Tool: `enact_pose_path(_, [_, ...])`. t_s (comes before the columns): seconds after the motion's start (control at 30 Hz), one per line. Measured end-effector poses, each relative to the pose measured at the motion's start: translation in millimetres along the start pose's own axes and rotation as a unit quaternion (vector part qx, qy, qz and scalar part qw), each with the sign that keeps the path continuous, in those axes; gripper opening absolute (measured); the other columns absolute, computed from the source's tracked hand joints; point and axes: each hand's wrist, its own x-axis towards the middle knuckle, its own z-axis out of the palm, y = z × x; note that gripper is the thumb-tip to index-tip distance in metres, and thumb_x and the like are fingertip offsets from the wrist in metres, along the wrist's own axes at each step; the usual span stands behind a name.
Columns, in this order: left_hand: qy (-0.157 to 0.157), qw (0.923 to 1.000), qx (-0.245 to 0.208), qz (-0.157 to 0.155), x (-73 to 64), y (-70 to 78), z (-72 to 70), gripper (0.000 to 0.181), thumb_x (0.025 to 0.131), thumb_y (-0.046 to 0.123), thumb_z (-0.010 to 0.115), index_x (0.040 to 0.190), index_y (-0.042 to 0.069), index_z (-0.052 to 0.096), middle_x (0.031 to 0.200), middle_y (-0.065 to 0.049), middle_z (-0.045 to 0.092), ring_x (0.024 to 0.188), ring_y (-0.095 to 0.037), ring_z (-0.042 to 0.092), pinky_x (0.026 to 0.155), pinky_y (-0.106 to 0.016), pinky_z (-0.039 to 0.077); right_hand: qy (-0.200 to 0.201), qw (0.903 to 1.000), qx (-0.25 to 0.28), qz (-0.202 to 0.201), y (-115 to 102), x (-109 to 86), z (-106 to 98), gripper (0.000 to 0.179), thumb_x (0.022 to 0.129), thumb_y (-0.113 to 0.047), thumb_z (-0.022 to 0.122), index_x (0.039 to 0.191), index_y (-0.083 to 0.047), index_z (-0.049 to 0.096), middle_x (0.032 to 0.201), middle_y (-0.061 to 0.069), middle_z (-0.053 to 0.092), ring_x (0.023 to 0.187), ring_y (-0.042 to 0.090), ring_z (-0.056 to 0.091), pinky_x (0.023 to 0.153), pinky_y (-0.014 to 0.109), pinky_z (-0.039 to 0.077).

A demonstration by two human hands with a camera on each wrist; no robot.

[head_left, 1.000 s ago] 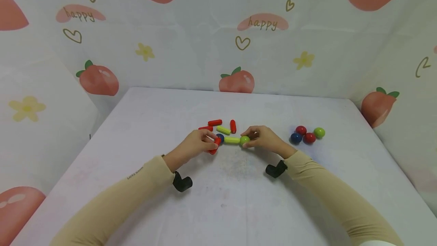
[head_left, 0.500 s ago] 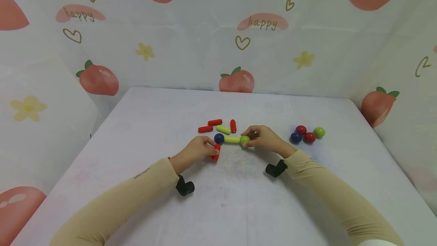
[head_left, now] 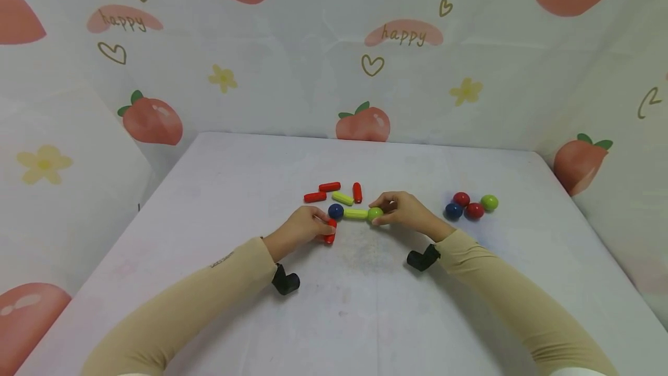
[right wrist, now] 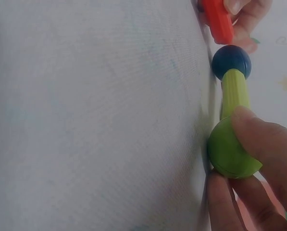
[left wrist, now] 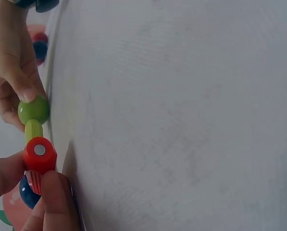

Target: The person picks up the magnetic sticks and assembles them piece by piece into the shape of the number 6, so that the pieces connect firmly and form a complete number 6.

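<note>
My left hand [head_left: 300, 228] pinches a red magnetic rod [head_left: 330, 232] between thumb and fingers. A silver disc shows in that rod's end [left wrist: 39, 150] in the left wrist view. Just beyond the rod's far end lies a dark blue ball [head_left: 336, 211]. A yellow-green rod [head_left: 356, 213] joins the blue ball to a green ball [head_left: 374, 214], making one straight piece on the table. Thumb and fingers of my right hand [head_left: 408, 212] grip the green ball, seen close in the right wrist view as a ball [right wrist: 230, 151] with a seam.
Behind the joined piece lie loose red rods [head_left: 315, 196] and one yellow-green rod [head_left: 342, 198]. To the right sits a cluster of balls: two red [head_left: 475, 211], one blue [head_left: 453, 210] and one green [head_left: 489, 202]. A printed cloth backdrop [head_left: 292, 74] rises behind the white table [head_left: 365, 318].
My left hand has drawn the red rod back from the blue ball toward me, then edged slightly forward. The blue ball is now uncovered. My right hand keeps its hold on the green ball.
</note>
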Motion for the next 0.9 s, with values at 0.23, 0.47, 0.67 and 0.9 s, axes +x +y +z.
enact_pose_path(0.23, [0.001, 1.0, 0.001, -0.009, 4.9, 0.3, 0.0, 0.03, 0.08, 0.018, 0.074, 0.104, 0.006, 0.061, 0.096, -0.008, 0.06, 0.071, -0.013, 0.061, 0.062, -0.017, 0.049, 0.0, 1.0, -0.001, -0.002, -0.8, -0.6, 0.1, 0.037, 0.075, -0.027, 0.078, 0.11, -0.017, 0.067, 0.107, 0.006, 0.065, 0.105, 0.022, 0.06, 0.09, 0.035, 0.052])
enact_pose_path(0.47, [-0.001, 0.9999, -0.01, -0.012, 6.3, 1.2, -0.2, 0.029, 0.079, 0.017, 0.074, 0.103, 0.006, 0.061, 0.103, -0.008, 0.059, 0.079, -0.015, 0.06, 0.066, -0.019, 0.052, -0.002, 1.0, -0.001, -0.003, -2.5, -2.3, -0.5, 0.037, 0.075, -0.026, 0.078, 0.11, -0.016, 0.067, 0.107, 0.006, 0.064, 0.104, 0.022, 0.06, 0.088, 0.034, 0.052])
enact_pose_path(0.67, [-0.004, 0.9997, -0.021, -0.013, 5.4, 2.4, -0.4, 0.03, 0.079, 0.016, 0.075, 0.103, 0.006, 0.062, 0.101, -0.009, 0.058, 0.08, -0.016, 0.061, 0.069, -0.02, 0.054, -0.001, 1.0, -0.004, -0.006, -2.1, -2.4, -0.3, 0.038, 0.076, -0.028, 0.077, 0.11, -0.017, 0.067, 0.107, 0.005, 0.065, 0.106, 0.022, 0.06, 0.09, 0.036, 0.051])
enact_pose_path(0.9, [-0.008, 0.9996, -0.027, -0.01, 5.7, 2.8, -0.4, 0.029, 0.079, 0.014, 0.074, 0.103, 0.005, 0.063, 0.101, -0.01, 0.059, 0.079, -0.016, 0.063, 0.07, -0.022, 0.055, 0.001, 0.9999, -0.004, -0.012, -1.7, -1.4, -0.3, 0.038, 0.075, -0.026, 0.078, 0.11, -0.016, 0.067, 0.106, 0.005, 0.065, 0.105, 0.023, 0.061, 0.088, 0.035, 0.052])
